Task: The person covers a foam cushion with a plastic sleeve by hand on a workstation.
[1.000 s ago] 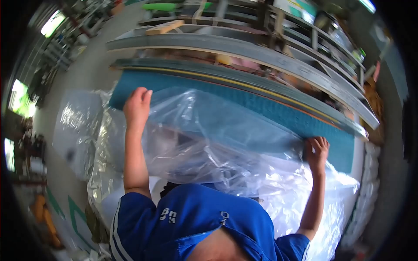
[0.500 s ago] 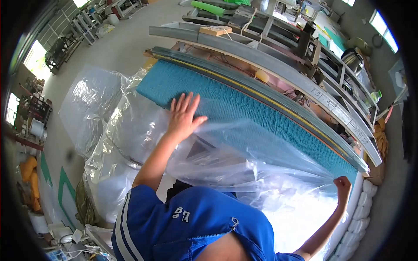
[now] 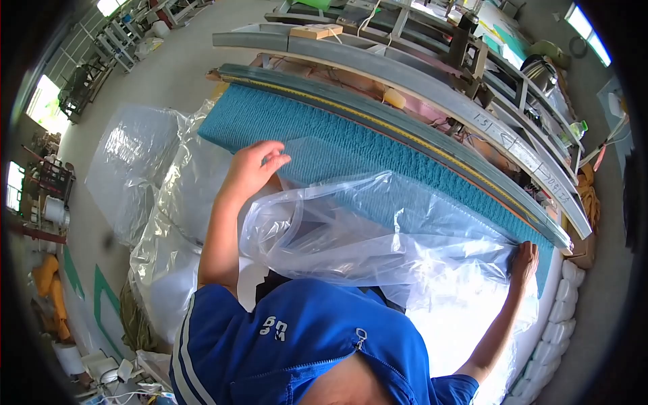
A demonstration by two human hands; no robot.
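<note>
Teal ribbed fabric (image 3: 351, 152) lies in a long band along the machine edge. Clear plastic film (image 3: 337, 236) covers its near side and bunches toward my body. My left hand (image 3: 255, 165) is raised at the film's left part, fingers curled loosely, thumb apart, with nothing visible between them. At the right end of the fabric, my right hand (image 3: 524, 260) is closed on the gathered edge of the film.
A yellow measuring tape (image 3: 378, 121) runs along the rail behind the fabric. Beyond it is a long grey metal beam (image 3: 405, 74) with a wooden block (image 3: 316, 32) on it. White wrapped bundles (image 3: 561, 310) are stacked at right.
My left hand was spread flat over the film and fabric; it has moved left and its fingers have curled. The film's left edge has folded toward my body. My right hand still holds the film.
</note>
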